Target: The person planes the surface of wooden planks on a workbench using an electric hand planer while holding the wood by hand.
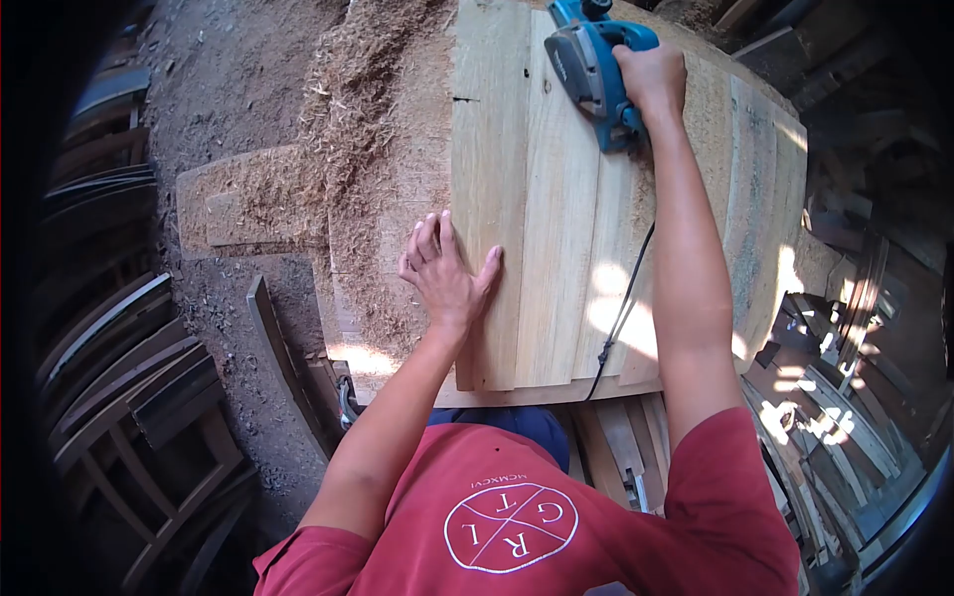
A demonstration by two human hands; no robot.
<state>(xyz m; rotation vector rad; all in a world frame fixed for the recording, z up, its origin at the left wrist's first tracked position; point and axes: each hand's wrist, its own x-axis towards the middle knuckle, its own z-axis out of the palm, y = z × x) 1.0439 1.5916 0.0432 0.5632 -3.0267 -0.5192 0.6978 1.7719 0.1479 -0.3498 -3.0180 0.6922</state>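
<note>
My right hand (653, 77) is wrapped round the rear handle of a teal electric planer (586, 79), which rests on the pale wooden boards (558, 228) toward the far end. The boards lie side by side on a workbench. My left hand (446, 273) presses on the left edge of the leftmost board (487, 199), its fingers spread and thumb lying on the wood. A black power cord (624, 308) runs down across the boards toward me. The planer's underside is hidden.
Heaps of wood shavings (363, 109) cover the bench's left side. Curved wooden pieces and frames (149, 417) are stacked at the left on the dirt floor (224, 70). Scrap strips of wood (835, 427) lie at the right. A plank (283, 358) leans near the bench's left corner.
</note>
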